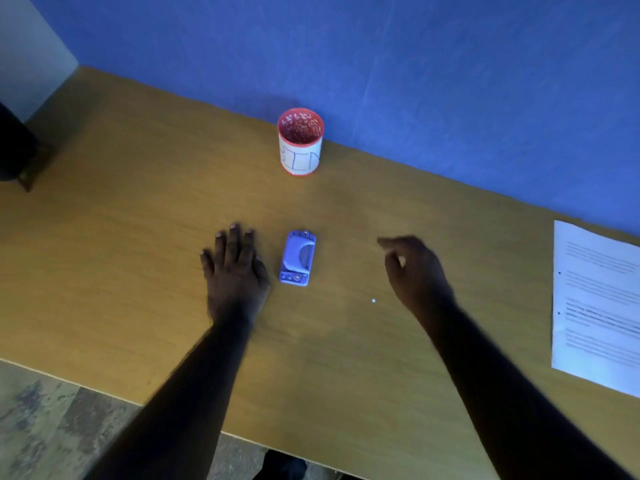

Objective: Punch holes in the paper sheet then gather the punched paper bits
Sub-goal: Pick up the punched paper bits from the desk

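Note:
A small blue hole punch [298,258] lies in the middle of the wooden table [138,209]. My left hand [235,268] rests flat on the table just left of the punch, fingers straight. My right hand [415,268] hovers to the right of the punch with fingers loosely curled; something pale shows between thumb and fingers, too blurred to name. One white paper bit [373,301] lies on the table between the punch and my right wrist. The printed paper sheet [595,306] lies at the right edge, with two punched holes along its left margin.
A red-rimmed cup labelled BIN [300,143] stands at the back against the blue wall. A dark object [14,147] sits at the far left beyond the table's corner. The table's front edge runs diagonally across the lower left.

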Demonstrator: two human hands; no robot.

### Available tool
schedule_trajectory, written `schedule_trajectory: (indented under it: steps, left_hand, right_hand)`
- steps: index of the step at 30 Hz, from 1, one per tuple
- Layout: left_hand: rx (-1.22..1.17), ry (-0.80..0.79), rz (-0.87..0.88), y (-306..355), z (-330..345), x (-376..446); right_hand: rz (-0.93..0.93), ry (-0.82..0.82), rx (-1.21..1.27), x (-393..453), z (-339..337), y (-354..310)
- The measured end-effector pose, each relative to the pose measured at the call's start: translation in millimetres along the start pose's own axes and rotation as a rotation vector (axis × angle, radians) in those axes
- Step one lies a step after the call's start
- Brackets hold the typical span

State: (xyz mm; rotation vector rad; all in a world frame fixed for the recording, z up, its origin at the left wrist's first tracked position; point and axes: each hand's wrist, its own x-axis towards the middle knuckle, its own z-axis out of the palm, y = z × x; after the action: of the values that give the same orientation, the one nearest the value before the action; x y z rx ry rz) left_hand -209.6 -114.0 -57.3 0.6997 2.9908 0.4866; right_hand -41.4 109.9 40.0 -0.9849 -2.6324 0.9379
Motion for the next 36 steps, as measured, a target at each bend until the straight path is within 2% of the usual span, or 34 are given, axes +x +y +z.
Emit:
schedule_trajectory:
  steps: [4, 9, 19, 24, 27, 30, 32, 34, 36]
  left_hand:
    - [-0.002, -0.024, -0.007, 0.4, -0.7, -3.1]
    - [-0.008, -0.035, 0.003, 1.4, -1.0, -7.8]
    - [-0.007, -0.016, 0.003, -0.6, 3.6, -6.5]
    - [-0.011, -0.02, -0.003, -4.9, 7.6, -7.9]
    - [-0.019, -0.011, 0.005, -4.2, 8.8, -6.4]
    - [-0.017, -0.007, 0.003, -1.5, 7.8, -3.4]
    - [-0.008, -0.01, 0.003, -2.3, 7.6, -3.7]
    - [-0.001, -0.018, -0.002, -3.8, 8.0, -5.4]
    - [-0.002, -0.018, -0.002, -4.4, 8.5, -7.0]
  right_hand:
    - [0.032, -0.185, -0.247, -75.2, 9.3, 34.2]
    - [-0.001, -0.289, -0.458, -98.6, 20.1, 39.6]
    - [-0.032, -0.356, -0.716, -94.7, 28.7, 28.1]
    - [-0.132, -0.408, -0.807, -89.5, 32.8, 18.7]
    - [-0.078, -0.321, -0.6, -81.5, 27.2, 27.6]
    - [0.093, -0.175, -0.157, -72.2, 14.2, 43.1]
    - [0.285, -0.109, 0.219, -68.5, 6.2, 45.8]
    - [0.479, -0.146, 0.575, -68.1, 1.1, 43.7]
    - [0.575, -0.19, 0.738, -69.2, -1.1, 42.7]
